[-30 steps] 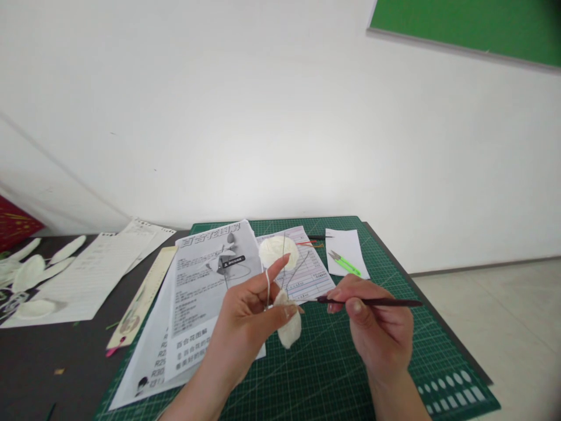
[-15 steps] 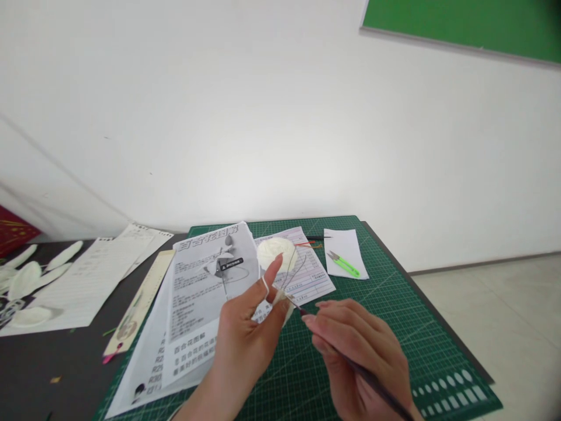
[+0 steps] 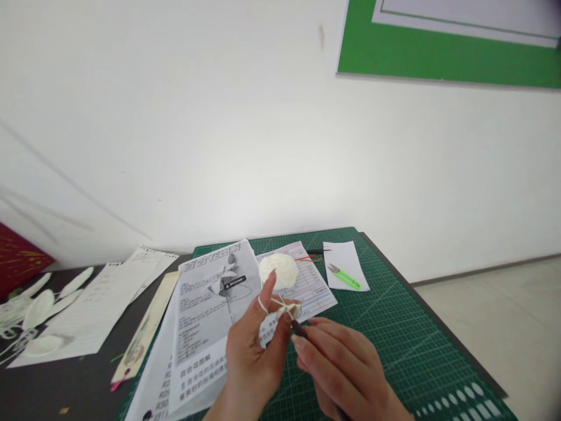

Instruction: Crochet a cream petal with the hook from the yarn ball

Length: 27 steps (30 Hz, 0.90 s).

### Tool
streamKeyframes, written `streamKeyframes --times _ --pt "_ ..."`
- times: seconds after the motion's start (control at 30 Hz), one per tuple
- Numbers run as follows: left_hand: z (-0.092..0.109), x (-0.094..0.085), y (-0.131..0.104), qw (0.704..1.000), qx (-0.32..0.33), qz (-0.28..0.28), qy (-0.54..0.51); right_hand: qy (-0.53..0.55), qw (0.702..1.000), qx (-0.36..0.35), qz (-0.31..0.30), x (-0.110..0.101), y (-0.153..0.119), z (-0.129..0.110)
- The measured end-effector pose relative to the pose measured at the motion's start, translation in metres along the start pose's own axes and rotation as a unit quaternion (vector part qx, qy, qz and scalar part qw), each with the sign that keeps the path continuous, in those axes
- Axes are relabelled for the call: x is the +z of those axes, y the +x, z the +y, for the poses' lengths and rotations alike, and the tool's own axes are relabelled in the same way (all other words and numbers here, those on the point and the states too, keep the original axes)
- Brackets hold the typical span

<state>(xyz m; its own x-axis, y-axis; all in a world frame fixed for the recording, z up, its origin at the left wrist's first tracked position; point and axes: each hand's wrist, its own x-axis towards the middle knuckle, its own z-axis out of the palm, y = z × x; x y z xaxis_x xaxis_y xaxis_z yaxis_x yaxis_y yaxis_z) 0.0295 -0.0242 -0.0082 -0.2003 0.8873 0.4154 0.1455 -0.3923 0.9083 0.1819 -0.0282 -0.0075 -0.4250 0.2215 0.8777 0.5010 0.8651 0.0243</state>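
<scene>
My left hand point(image 3: 250, 354) pinches a small white crochet piece point(image 3: 293, 310) between thumb and fingers. White yarn wraps round its raised index finger and runs to the piece. In my right hand point(image 3: 344, 365) is a dark-handled crochet hook point(image 3: 300, 329), gripped like a pen, its front end at the piece. The hook's tip is too small to make out among the stitches. Just behind the left fingertips, a cream yarn ball point(image 3: 280, 270) lies on a printed form point(image 3: 318, 286).
A green cutting mat point(image 3: 394, 345) bears an instruction sheet point(image 3: 197, 333) and green thread snips point(image 3: 345, 277) on white paper point(image 3: 356, 257). A ruler point(image 3: 146, 324) lies left of it. Further left, several white crocheted petals point(image 3: 41, 310) rest near lined paper point(image 3: 94, 316).
The camera view has tilted up slightly, so the table sits lower. The hook has come closer into the piece, and the thin grey wire loops seen above it before no longer show.
</scene>
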Motion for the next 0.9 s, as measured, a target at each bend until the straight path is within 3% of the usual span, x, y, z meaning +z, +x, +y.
streamKeyframes --times 0.1,0.33,0.43,0.53,0.67,0.77,0.9 --pt "0.007 -0.003 0.005 0.999 -0.014 -0.02 0.023 -0.053 0.998 -0.037 -0.025 -0.003 0.003 -0.002" --pt "0.017 -0.003 0.001 0.998 -0.015 0.062 -0.001 -0.063 0.996 -0.055 -0.04 -0.004 0.007 -0.007" --pt "0.014 -0.006 0.002 0.997 -0.01 0.048 -0.053 -0.002 0.998 0.003 -0.057 -0.005 0.005 -0.006" --pt "0.01 -0.007 0.005 0.987 -0.052 0.027 -0.15 0.107 0.991 0.058 -0.055 -0.003 0.003 0.004" --pt "0.008 -0.002 0.009 0.948 -0.147 0.051 -0.276 0.208 0.977 0.041 -0.018 0.002 0.008 0.021" --pt "0.011 0.001 0.011 0.922 -0.196 0.053 -0.329 0.132 0.99 -0.03 -0.027 0.001 0.011 0.022" --pt "0.014 0.001 0.013 0.925 -0.186 0.052 -0.326 -0.001 0.996 -0.089 -0.023 0.005 0.005 0.015"
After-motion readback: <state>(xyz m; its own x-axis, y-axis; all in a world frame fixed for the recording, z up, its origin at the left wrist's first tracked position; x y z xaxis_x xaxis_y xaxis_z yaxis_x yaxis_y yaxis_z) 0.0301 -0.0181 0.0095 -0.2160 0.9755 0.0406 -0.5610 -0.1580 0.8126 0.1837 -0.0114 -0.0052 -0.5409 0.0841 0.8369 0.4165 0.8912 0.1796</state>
